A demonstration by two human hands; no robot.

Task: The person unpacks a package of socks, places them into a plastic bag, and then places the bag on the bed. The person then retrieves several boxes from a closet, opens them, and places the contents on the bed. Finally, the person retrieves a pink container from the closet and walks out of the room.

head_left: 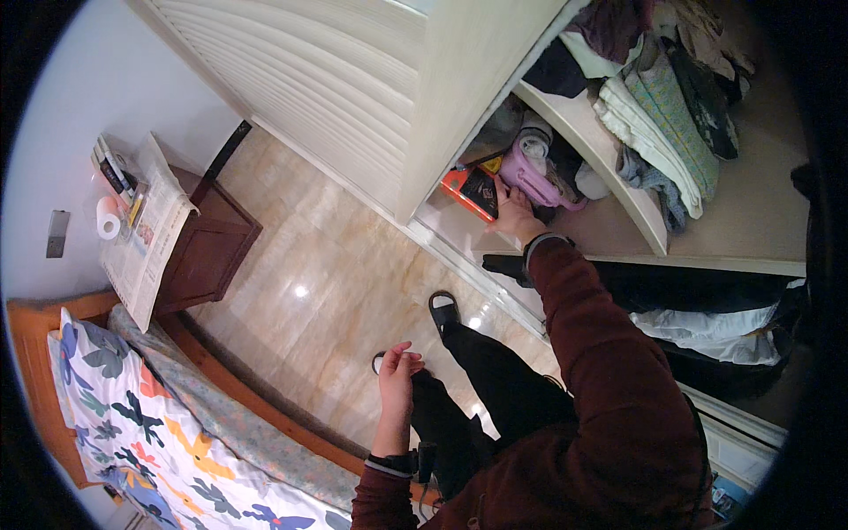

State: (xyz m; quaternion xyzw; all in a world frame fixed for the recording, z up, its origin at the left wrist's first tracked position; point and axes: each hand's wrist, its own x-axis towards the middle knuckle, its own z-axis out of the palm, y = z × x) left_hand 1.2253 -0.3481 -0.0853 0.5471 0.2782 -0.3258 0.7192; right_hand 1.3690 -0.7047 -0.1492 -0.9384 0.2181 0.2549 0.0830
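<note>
My right hand point(515, 215) reaches into the lower compartment of an open wardrobe. Its fingers and thumb are at the near side of an orange and black box point(472, 192) and appear to grip it. Right beside the fingers lies a pink bag point(530, 177), with a rolled white cloth point(534, 141) behind it. My left hand point(401, 369) hangs in front of my body over the floor, fingers loosely bent and somewhat apart, with nothing visible in it.
Folded clothes point(658, 132) fill the shelf above, and dark garments with a white plastic bag point(707, 331) lie to the right. A slatted sliding door point(327, 79) stands left of the opening. A brown bedside cabinet point(208, 238) holds newspaper and a paper roll; a bed point(168, 424) with flowered bedding is lower left.
</note>
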